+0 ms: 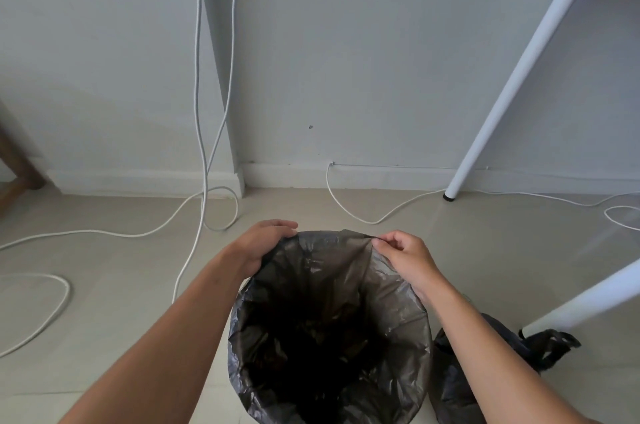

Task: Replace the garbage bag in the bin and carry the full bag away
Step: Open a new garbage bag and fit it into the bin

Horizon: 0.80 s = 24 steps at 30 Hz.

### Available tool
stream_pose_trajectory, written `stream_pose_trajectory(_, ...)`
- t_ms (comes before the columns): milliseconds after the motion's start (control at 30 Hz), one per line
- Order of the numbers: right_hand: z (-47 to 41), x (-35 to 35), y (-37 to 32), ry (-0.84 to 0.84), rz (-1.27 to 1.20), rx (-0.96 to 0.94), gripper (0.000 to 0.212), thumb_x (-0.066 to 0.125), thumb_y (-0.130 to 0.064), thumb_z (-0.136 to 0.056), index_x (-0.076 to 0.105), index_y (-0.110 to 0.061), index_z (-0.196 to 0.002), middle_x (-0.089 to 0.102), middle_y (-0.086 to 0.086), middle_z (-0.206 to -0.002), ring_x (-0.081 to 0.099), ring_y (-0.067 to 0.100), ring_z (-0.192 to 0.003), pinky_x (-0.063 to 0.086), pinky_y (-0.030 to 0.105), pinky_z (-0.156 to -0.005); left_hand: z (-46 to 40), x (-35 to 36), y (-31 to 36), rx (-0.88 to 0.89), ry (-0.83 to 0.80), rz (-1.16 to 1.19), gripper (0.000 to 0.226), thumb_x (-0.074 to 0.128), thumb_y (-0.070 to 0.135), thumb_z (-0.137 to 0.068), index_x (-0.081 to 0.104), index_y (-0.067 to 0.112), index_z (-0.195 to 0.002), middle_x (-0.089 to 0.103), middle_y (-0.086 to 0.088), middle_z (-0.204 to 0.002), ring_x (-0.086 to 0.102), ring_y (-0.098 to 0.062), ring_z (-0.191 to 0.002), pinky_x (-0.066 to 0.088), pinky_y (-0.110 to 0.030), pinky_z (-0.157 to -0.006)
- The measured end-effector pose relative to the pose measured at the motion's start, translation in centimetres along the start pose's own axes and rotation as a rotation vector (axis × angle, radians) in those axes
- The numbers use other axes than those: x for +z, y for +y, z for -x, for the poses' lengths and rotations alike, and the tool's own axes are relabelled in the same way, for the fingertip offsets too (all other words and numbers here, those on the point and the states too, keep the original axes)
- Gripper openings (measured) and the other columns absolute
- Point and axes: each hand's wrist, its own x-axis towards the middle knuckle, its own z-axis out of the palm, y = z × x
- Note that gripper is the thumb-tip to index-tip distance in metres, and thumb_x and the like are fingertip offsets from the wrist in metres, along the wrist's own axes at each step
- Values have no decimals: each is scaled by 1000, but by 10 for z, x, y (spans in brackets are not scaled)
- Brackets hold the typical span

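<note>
Right hand (403,259) is pinching the far edge of the fresh black garbage bag (329,323) lining the bin; left hand (261,245) is gripping its left edge. Tied full bag (460,385) is sitting on the floor (104,302), just right of the bin.

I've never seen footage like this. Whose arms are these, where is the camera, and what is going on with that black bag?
There is no machine here. The arms belong to a person wearing a wide-angle camera on the head, so this single picture looks forward and down, as they see it.

In the middle is a thin black plastic garbage bag opened out as a liner; the bin itself is hidden beneath it. The left hand lies over the far left edge of the bag. The right hand has a pinching grip on the far edge, pulling it taut.

To the right, on the pale tiled floor, sits a second dark, bunched garbage bag, probably the full one waiting to be carried off. White cables trail down the wall and across the floor, and slanted white table legs stand at right.
</note>
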Motion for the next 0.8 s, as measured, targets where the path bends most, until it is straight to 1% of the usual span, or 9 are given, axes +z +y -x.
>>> stream_pose_trajectory(133,-10,-9,-6,-173,-198,229,12,73,-20,-84,73,-7,-85,74,18,-86,70,27,-78,56,38,-79,-9,0,-1,-46,3,-28,26,56,6,-90,68,9,-113,69,-13,-98,66,-24,-84,55,-30,-74)
stream_pose_trajectory(233,-14,-11,-6,-276,-248,391,22,72,-16,-85,73,1,-98,75,23,-97,72,38,-93,59,43,-84,-15,1,-3,-130,-3,-56,24,56,10,-91,67,6,-112,69,-15,-98,65,-28,-88,55,-38,-86)
stream_pose_trajectory(333,-14,-5,-1,-250,-249,447,26,71,-16,-86,74,1,-104,73,26,-104,69,41,-101,58,47,-87,-15,-3,-14,-229,-59,-96,19,57,13,-90,66,0,-101,66,-20,-91,62,-33,-85,50,-47,-94)
stream_pose_trajectory(400,-14,-4,5,-226,-215,435,22,71,-17,-86,76,-3,-103,74,24,-103,70,38,-99,57,46,-89,-14,-7,-23,-268,-49,-101,15,57,13,-89,65,0,-87,63,-17,-90,60,-30,-81,49,-45,-90)
stream_pose_trajectory(500,-8,-8,13,-215,-134,467,16,74,-22,-83,79,-8,-87,78,18,-88,75,31,-79,59,34,-69,-11,-15,-43,-205,45,-240,19,52,24,-95,65,10,-98,63,-6,-113,59,-23,-96,45,-33,-88)
stream_pose_trajectory(600,0,-13,17,-203,-61,526,31,73,-37,-82,75,-7,-89,78,12,-75,75,25,-63,55,23,-46,1,-27,-64,-202,33,-236,27,55,33,-94,68,9,-97,65,-15,-124,58,-29,-109,43,-46,-105)
stream_pose_trajectory(667,5,-18,20,-121,-46,504,36,71,-45,-82,75,-11,-94,79,11,-82,76,28,-72,60,28,-60,13,-41,-68,-198,16,-151,42,53,47,-92,67,12,-112,64,-14,-126,57,-30,-118,40,-50,-107)
stream_pose_trajectory(733,15,-26,25,10,-24,412,34,63,-47,-87,74,-18,-100,77,6,-98,72,26,-88,58,38,-82,33,-48,-68,-139,156,-115,53,46,58,-91,61,20,-123,63,-7,-126,56,-28,-118,41,-49,-104)
stream_pose_trajectory(800,36,-33,27,97,1,327,38,56,-56,-89,71,-24,-104,72,-3,-106,68,19,-97,55,40,-88,60,-43,-72,-58,273,-48,55,45,67,-84,62,29,-120,67,0,-120,60,-22,-112,44,-47,-100)
